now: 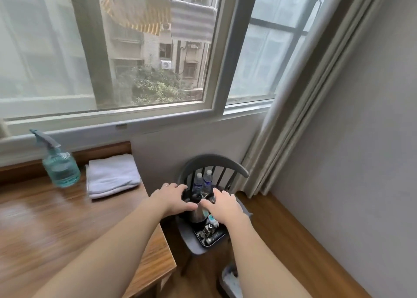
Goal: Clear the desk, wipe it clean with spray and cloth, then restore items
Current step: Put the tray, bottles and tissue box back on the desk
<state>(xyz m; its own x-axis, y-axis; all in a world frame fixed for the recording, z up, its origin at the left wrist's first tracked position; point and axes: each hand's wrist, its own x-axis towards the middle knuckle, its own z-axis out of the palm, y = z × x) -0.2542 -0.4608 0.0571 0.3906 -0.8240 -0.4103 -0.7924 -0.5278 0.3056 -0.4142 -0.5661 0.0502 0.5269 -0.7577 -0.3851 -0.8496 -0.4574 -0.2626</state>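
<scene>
Left hand (172,199): fingers spread and relaxed, poised over the tray's left side, holding nothing visible. Spray bottle (59,164): teal, upright on wooden desk (56,218) at far left. Folded white cloth (111,176): just beside bottle, at desk's back edge. Grey chair (211,162): right of desk, bearing black tray (215,238) with steel kettle (198,214) and two water bottles (203,181). Right hand (224,205): fingers extended loosely over kettle, contact cannot be told

desk (67,218): spray bottle (59,164), folded cloth (112,176) | chair (191,239): tray (214,236)
</scene>
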